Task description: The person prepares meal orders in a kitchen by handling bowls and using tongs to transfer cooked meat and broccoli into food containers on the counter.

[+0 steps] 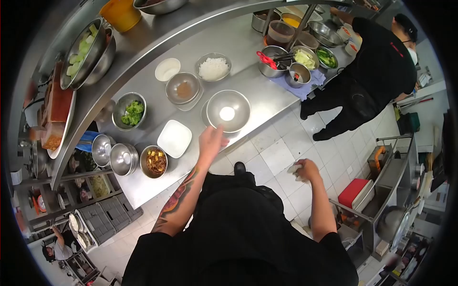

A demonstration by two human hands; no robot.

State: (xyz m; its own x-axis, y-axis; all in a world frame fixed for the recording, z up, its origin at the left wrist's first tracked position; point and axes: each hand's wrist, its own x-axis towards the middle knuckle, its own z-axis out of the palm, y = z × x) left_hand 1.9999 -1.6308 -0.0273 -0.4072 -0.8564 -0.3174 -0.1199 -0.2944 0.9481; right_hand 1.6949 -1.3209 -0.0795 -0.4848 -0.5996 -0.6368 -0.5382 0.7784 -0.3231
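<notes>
My left hand [212,143] is at the near rim of a steel bowl [241,112], its fingers slightly bent and apart; whether they touch the rim I cannot tell. A round white patch shows at the bottom of that bowl. Out over the floor, away from the counter, my right hand [309,170] is closed on a small pale grey-white piece [295,169] whose kind I cannot make out. Left of the bowl stand a white square dish [174,138], a steel bowl with brown powder [183,89] and a bowl of white rice [214,68].
On the counter [267,93] are a bowl of greens [133,112], a bowl of brown food [155,162] and stacked steel bowls [123,159]. A shelf [157,35] overhangs the back. A person in black [377,62] stands at the far right end. A red-lidded box [353,193] sits right.
</notes>
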